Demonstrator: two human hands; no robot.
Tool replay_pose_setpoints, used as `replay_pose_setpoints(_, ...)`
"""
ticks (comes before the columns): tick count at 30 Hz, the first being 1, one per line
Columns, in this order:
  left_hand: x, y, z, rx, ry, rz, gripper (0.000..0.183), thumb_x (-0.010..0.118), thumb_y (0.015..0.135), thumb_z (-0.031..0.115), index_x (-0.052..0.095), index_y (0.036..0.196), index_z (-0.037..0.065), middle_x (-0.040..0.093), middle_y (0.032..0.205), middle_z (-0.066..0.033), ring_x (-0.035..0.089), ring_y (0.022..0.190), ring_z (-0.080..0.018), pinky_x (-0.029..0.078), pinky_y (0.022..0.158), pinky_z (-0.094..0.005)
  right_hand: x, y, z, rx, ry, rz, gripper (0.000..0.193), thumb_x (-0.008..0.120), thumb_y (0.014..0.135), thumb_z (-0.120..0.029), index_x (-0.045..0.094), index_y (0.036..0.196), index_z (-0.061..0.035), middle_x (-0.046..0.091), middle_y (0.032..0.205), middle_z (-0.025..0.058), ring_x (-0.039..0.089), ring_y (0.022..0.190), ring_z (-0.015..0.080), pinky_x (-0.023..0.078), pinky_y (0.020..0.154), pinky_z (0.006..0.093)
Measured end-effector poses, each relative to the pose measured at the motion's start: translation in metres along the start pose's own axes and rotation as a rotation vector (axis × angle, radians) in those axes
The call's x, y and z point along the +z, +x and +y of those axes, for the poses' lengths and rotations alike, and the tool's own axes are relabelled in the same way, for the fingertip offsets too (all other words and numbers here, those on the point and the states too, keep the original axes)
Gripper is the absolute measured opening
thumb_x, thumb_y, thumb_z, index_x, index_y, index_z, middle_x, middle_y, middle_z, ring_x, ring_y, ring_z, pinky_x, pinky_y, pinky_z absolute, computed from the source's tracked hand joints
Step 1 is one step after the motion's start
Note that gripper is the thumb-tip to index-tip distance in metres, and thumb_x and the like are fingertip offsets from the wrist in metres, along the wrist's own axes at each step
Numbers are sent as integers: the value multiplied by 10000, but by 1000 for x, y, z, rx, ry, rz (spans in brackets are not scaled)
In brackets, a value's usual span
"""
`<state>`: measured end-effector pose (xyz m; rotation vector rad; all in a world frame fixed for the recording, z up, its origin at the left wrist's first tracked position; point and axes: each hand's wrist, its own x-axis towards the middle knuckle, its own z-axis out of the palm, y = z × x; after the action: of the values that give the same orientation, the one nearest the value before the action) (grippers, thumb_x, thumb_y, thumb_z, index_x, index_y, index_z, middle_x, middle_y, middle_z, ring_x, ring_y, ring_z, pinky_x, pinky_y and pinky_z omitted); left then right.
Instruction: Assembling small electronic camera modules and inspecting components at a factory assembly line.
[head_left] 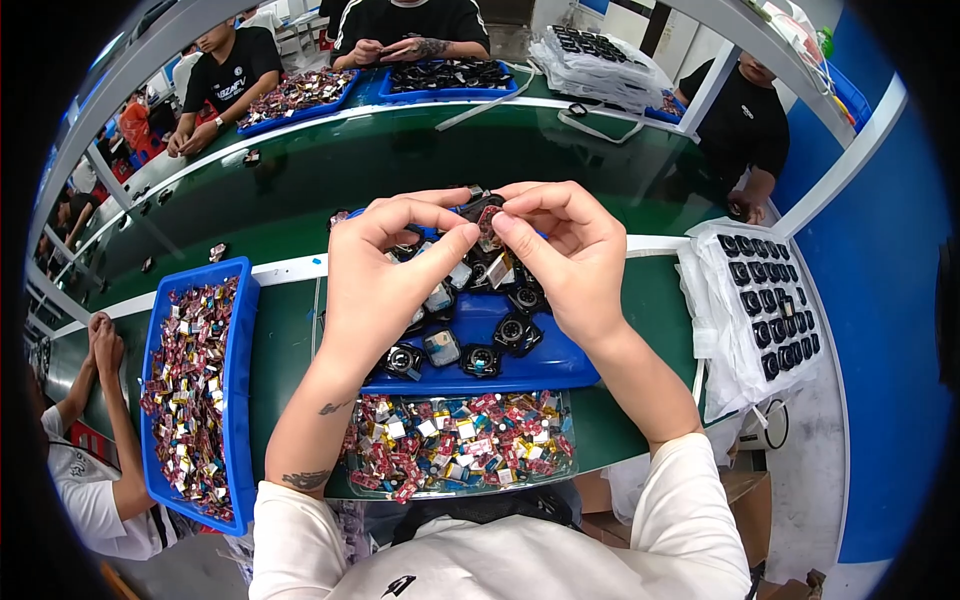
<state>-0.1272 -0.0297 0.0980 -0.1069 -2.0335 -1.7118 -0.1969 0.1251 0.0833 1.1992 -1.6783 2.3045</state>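
Note:
Above the blue tray (540, 372), my two hands meet at a small red circuit board (488, 226) set against a dark casing (480, 203). My left hand (395, 262) is closed, fingertips and thumb pinching the casing's left side. With its thumb on the board, my right hand (572, 255) grips the other side; its fingers partly hide the casing. Black round-faced watch cases (481, 361) and a pale square-faced piece (441, 348) lie in the tray below. Closer to me, a clear tray (462, 490) is heaped with red boards bearing white and yellow parts.
At left stands a long blue bin (245, 400) full of similar boards. White foam trays (712, 350) of black cases stack at right. A green conveyor belt (400, 150) runs across beyond a metal rail; co-workers sit along it, and a person's hands (105, 340) show at far left.

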Motion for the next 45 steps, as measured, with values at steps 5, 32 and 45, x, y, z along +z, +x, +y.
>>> replay_pose_setpoints(5, 7, -3, 1, 451, 557, 138, 116, 722, 724, 36, 718, 840, 40, 691, 1018, -103, 594, 964, -187, 451, 844, -304, 2, 0, 2, -4, 64, 34, 111, 647, 834, 24, 595, 932, 25, 607, 1035, 102, 614, 913, 132, 533, 794, 257)
replay_pose_setpoints(32, -8, 5, 0, -102, -123, -67, 134, 706, 792, 98, 655, 843, -15, 677, 928, -99, 622, 777, -88, 506, 721, -222, 6, -4, -1, 58, -10, 5, 110, 653, 809, 46, 561, 856, 9, 587, 982, 74, 610, 909, 121, 548, 792, 244)
replay_pose_setpoints(45, -6, 3, 7, 189, 39, 126, 109, 678, 823, 95, 678, 880, 2, 661, 788, -52, 591, 706, -67, 454, 640, -195, -64, 40, 20, 147, -380, -47, 190, 672, 789, -53, 674, 965, 18, 688, 849, 72, 645, 730, 109, 506, 674, 229)
